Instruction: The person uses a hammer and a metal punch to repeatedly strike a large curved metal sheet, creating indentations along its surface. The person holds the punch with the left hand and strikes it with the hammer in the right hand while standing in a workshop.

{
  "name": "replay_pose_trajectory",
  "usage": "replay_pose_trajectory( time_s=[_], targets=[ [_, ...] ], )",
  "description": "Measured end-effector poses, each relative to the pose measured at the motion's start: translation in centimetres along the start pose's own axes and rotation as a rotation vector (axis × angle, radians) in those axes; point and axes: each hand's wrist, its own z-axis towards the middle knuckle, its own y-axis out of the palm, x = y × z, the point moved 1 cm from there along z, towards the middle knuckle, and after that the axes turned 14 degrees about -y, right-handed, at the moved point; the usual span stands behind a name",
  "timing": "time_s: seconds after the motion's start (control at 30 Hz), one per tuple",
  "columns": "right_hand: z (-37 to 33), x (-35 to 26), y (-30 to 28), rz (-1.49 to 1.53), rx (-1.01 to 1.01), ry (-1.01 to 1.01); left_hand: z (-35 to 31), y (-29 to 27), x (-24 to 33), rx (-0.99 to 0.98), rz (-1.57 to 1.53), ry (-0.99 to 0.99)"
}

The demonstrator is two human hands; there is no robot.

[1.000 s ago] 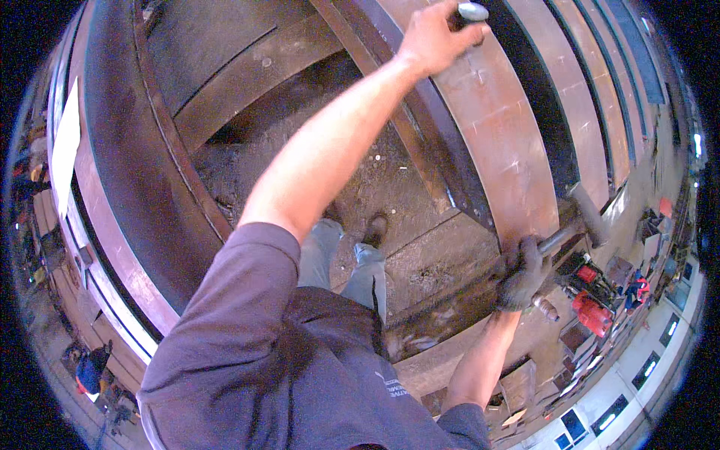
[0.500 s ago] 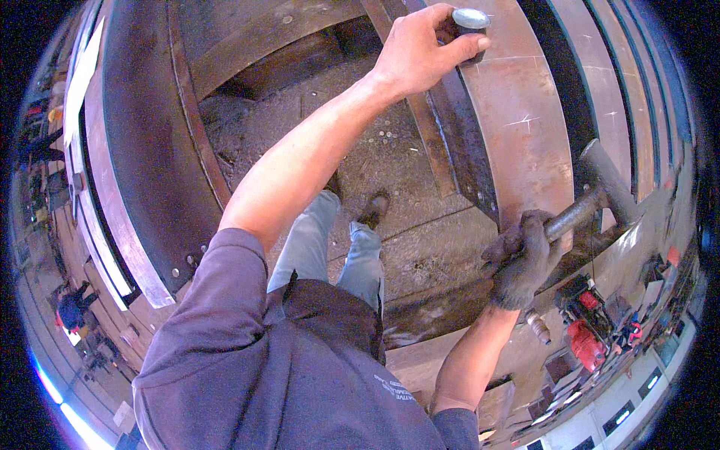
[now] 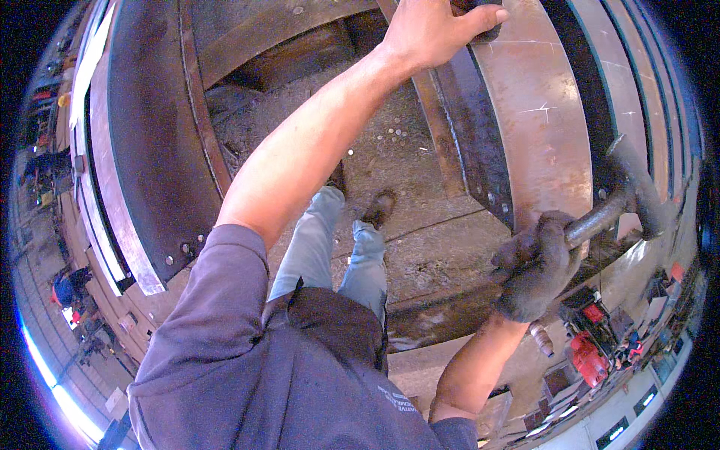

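Atop the rust-brown beam [image 3: 551,146], in the head view, a dark tool [image 3: 487,30] is pinched by the bare left hand [image 3: 427,34] at the far part, its thumb laid against it; the other fingertips are cut off by the upper edge. At the beam's near end, a hammer [image 3: 596,223] is gripped by the gloved right hand [image 3: 541,270], fingers wrapped round the handle. The beam's mottled surface is marked with white lines [image 3: 540,109]. Left of the beam, small discs [image 3: 395,133] are scattered on a dirty floor [image 3: 375,165]; right of it, more steel strips [image 3: 622,97] are lined up. Beyond its near end, red equipment [image 3: 589,358] is seen.
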Motion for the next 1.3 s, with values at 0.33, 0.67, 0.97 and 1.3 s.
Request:
replay_pose_trajectory(
  time_s=[0.33, 0.67, 0.97, 1.3],
  targets=[
    [0.0, 0.5, -0.8, 0.022, -0.062, -0.033, 0.2, -0.1, -0.2, -0.064, -0.054, 0.008],
    [0.2, 0.7, -0.9, 0.022, -0.018, 0.000, 0.1, -0.2, -0.2, -0.133, -0.094, -0.027],
    [-0.1, -1.1, 0.6, -0.183, -0.130, -0.054, 0.4, 0.7, -0.9, -0.048, 0.014, 0.170],
    [11.1, -16.7, 0.2, -0.514, -0.258, -0.960, 0.1, 1.1, -0.8, 0.010, -0.047, 0.386]
  ],
)
